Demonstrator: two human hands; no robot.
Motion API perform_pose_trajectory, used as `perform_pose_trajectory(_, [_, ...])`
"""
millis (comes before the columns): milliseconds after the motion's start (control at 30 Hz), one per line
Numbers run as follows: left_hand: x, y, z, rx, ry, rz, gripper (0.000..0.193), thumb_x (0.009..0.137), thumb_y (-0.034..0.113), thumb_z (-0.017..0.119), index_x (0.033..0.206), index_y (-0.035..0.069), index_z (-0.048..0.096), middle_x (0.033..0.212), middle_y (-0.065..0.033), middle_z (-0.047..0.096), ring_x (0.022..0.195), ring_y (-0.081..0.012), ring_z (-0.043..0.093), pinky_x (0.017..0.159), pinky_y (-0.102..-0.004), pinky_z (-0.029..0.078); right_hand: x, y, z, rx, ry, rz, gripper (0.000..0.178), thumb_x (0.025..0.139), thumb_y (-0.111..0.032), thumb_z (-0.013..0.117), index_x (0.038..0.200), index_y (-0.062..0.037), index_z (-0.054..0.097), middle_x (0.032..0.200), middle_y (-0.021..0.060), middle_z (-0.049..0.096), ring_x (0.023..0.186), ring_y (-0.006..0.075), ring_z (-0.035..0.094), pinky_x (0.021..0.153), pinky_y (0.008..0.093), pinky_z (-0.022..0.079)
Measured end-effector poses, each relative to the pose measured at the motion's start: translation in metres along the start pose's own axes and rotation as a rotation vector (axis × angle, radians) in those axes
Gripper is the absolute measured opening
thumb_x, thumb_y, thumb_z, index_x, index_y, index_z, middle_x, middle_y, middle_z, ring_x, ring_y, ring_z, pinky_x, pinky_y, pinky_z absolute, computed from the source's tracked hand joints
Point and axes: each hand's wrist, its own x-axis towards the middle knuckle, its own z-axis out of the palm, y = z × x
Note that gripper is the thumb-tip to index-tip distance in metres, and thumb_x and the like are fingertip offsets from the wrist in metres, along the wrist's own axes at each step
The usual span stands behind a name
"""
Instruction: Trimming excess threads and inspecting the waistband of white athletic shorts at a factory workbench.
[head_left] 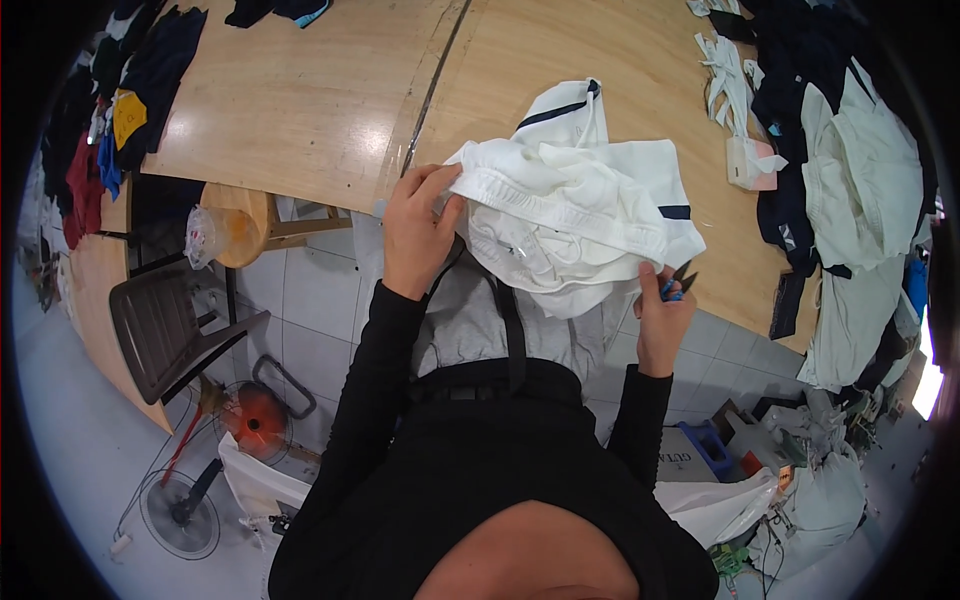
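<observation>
White shorts (610,185) with an elastic waistband and dark navy stripes lie bunched at the table's near edge, their waist opening turned toward me. My left hand (422,225) pinches the left end of the waistband between thumb and fingers. At the waistband's right end, my right hand (664,310) grips the cloth with its thumb and fingers. Small thread scissors (678,284) with blue handles and dark blades are also held in that right hand, the blades pointing up and away. Inside the opening, a drawcord and a clear tag show against the white fabric.
The wooden table (330,90) has a dark seam across it. At right lie white garments (860,170), dark cloth, white strips (725,80) and a tissue box (750,165). On the left stand a wooden stool (255,225), a brown chair (165,320) and a fan (180,510).
</observation>
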Motion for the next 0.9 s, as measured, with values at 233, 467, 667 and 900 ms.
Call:
perform_pose_trajectory(233, [-0.005,0.002,0.007,0.065,-0.134,-0.001,0.028,0.094,0.007,0.074,0.123,0.006,0.075,0.109,-0.0127,0.074,0.095,-0.0291,0.071,0.083,-0.0350,0.056,0.010,-0.013,0.001,0.637,-0.156,-0.009,0.009,0.109,-0.017,0.066,0.111,-0.0106,0.062,0.070,-0.0082,0.047,0.048,0.0056,0.030,0.050,0.0269,0.032])
perform_pose_trajectory(467, [-0.004,-0.011,-0.042,-1.670,-0.303,-0.825,0.043,0.107,0.021,0.052,0.141,-0.005,0.059,0.140,-0.0177,0.068,0.126,-0.0312,0.068,0.111,-0.0471,0.055,0.035,-0.008,-0.063,0.994,-0.428,0.452,0.023,0.110,-0.026,0.058,0.121,-0.0061,0.066,0.100,0.0026,0.074,0.056,0.0090,0.052,0.057,0.0259,0.048])
perform_pose_trajectory(667, [0.005,0.007,-0.079,-1.683,-0.216,-0.899,0.040,0.101,0.025,0.057,0.125,-0.005,0.068,0.124,-0.0229,0.075,0.112,-0.0371,0.074,0.107,-0.0516,0.057,0.028,-0.041,-0.070,0.873,-0.352,0.256,0.035,0.111,-0.023,0.052,0.127,0.0063,0.063,0.123,0.0181,0.074,0.111,0.0292,0.074,0.102,0.0452,0.059])
perform_pose_trajectory(900, [-0.013,-0.058,-0.104,-1.821,-0.089,-0.583,0.045,0.099,0.032,0.060,0.124,-0.004,0.067,0.122,-0.0239,0.075,0.110,-0.0392,0.074,0.106,-0.0519,0.056,0.030,-0.046,-0.085,0.920,-0.412,0.185,0.034,0.111,-0.024,0.053,0.122,0.0045,0.067,0.120,0.0192,0.076,0.109,0.0318,0.075,0.098,0.0482,0.060])
